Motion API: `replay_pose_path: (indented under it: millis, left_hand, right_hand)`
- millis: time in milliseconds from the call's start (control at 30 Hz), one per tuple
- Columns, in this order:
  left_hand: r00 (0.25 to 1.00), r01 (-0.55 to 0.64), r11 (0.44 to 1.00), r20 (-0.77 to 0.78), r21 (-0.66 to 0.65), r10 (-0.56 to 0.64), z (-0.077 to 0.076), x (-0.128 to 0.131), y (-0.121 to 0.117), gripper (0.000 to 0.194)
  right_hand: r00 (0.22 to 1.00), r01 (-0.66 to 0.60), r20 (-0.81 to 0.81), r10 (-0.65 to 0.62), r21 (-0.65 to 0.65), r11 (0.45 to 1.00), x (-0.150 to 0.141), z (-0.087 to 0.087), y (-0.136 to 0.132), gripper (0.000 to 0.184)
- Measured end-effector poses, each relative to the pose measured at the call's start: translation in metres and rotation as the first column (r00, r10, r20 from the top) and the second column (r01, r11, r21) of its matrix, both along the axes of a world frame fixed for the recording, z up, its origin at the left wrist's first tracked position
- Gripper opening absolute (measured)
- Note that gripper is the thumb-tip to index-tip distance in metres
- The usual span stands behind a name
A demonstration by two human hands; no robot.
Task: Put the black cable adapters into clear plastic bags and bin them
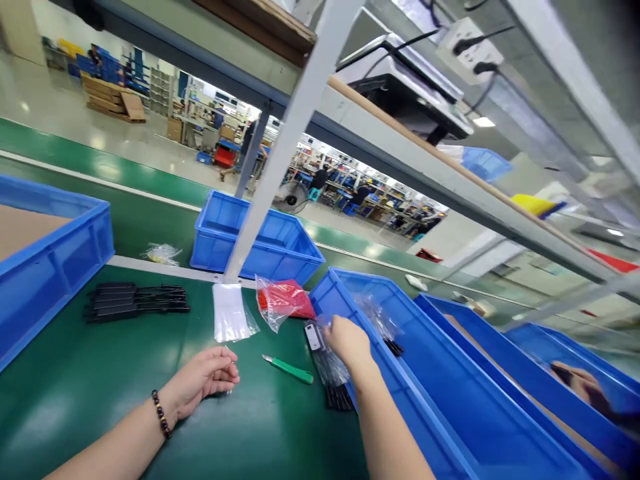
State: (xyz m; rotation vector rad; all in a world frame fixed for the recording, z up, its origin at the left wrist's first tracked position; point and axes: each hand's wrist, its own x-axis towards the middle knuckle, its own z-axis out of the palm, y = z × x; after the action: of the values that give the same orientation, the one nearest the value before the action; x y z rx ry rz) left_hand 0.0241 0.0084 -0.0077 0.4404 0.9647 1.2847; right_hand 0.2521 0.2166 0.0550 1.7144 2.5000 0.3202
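My left hand (210, 379), a beaded bracelet on its wrist, is over the green work surface with its fingers curled together. Tiny pale bits show at the fingertips, too small to name. My right hand (350, 343) is closed at the top end of a clear plastic bag (330, 363) that lies on similar bags with black parts inside, beside a blue bin. Between my hands lies a green-handled craft knife (290, 369). Behind it are a stack of flat clear bags (230, 313) and a bag of red pieces (287, 300). Several black flat-ended parts (135, 301) lie at the left.
Blue bins stand at the left (55, 247), at the back (260, 260) and along the right (415, 380), where bagged black parts (383, 320) lie inside. A slanting white post (270, 153) rises behind the bags. Another person's hand (580, 383) is at the far right.
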Motion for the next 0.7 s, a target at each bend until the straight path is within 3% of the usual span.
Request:
replay_pose_path:
  millis: [100,167,267,300,333,400,500,600,700]
  left_hand:
    - [0.994,0.108,0.992,0.026,0.063,-0.109,0.0,0.001,-0.005,0.015]
    - [0.941,0.33,0.931,0.018,0.157,-0.337,0.001,-0.001,-0.011,0.02]
    - [0.711,0.688,0.668,-0.079,0.282,-0.699,0.003,-0.007,-0.018,0.03]
    - [0.64,0.752,0.586,-0.121,0.3,-0.759,0.003,-0.009,-0.019,0.032]
    - [0.59,0.791,0.528,-0.157,0.309,-0.792,0.004,-0.01,-0.02,0.032]
    - [0.545,0.823,0.471,-0.204,0.319,-0.813,0.004,-0.012,-0.019,0.032]
    - [0.513,0.84,0.43,-0.224,0.331,-0.829,0.002,-0.015,-0.016,0.035]
    - [0.502,0.844,0.419,-0.216,0.336,-0.837,-0.001,-0.017,-0.014,0.037]
    - [0.548,0.819,0.475,-0.194,0.321,-0.814,-0.005,-0.016,-0.015,0.036]
  right_hand:
    - [0.944,-0.283,-0.132,0.301,0.139,0.949,-0.044,0.013,-0.023,0.022]
    - [0.81,-0.533,-0.22,0.543,0.109,0.839,-0.088,0.013,-0.044,0.02]
    - [0.585,-0.794,-0.282,0.76,-0.01,0.607,-0.163,0.0,-0.078,0.018]
    - [0.526,-0.84,-0.285,0.802,-0.027,0.541,-0.188,-0.007,-0.088,0.018]
    - [0.501,-0.857,-0.287,0.817,-0.033,0.515,-0.212,-0.014,-0.097,0.018]
    - [0.489,-0.864,-0.286,0.824,-0.027,0.504,-0.252,-0.029,-0.111,0.018]
    - [0.503,-0.854,-0.28,0.818,-0.017,0.52,-0.293,-0.045,-0.127,0.018]
    - [0.504,-0.853,-0.287,0.814,-0.02,0.521,-0.307,-0.05,-0.137,0.017]
    - [0.482,-0.867,-0.312,0.818,-0.038,0.497,-0.295,-0.042,-0.136,0.015]
